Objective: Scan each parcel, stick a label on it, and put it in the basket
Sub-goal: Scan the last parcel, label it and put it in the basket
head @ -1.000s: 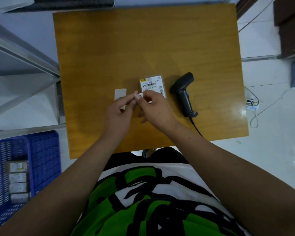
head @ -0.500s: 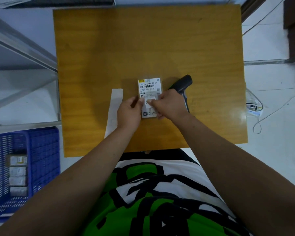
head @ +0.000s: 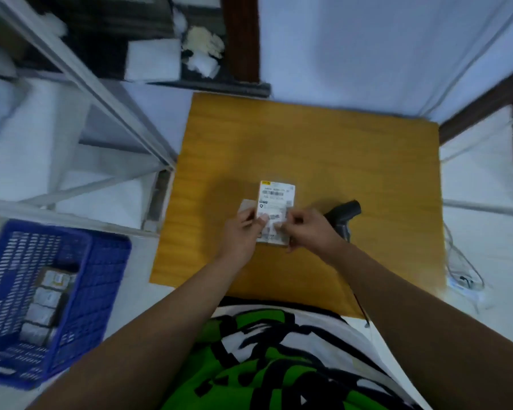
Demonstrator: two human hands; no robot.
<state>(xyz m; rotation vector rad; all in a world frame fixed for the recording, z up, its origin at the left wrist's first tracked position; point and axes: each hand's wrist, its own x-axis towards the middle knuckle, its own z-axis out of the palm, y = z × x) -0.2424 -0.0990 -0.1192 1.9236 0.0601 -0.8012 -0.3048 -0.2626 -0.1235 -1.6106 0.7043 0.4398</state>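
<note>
- two hands (head: 274, 224) are on the one parcel (head: 276, 202), which lies flat near the middle of the surface (head: 353, 161), a bit toward the near edge.
- left hand (head: 243, 229) has thumb and fingers closed on the parcel's left side. there's a pale strip (head: 247, 205) poking out just past those fingers, looks like label backing, but it's too blurry to be sure.
- right hand (head: 308, 226) is pinched at the parcel's lower right, fingertips on its printed face. reckon it's pressing a small label down, though i can't actually pick the label out from the print already there.
- so my guess is the sticking step is in hand, not the scan.
- to do it well: keep the left hand pinning the parcel so it doesn't skate on the wood, lay one edge of the label first, then smooth across so it doesn't crease or trap air. don't cover the existing barcode near the far end of the parcel.
- scanner (head: 345, 213) lies just right of the right hand, cable trailing off the near edge, so watch the elbow doesn't drag it.
- blue basket (head: 101, 261) sits on the floor off the surface's near left corner, with a row of parcels already inside. that's the left-hand drop once the label's flat.
</note>
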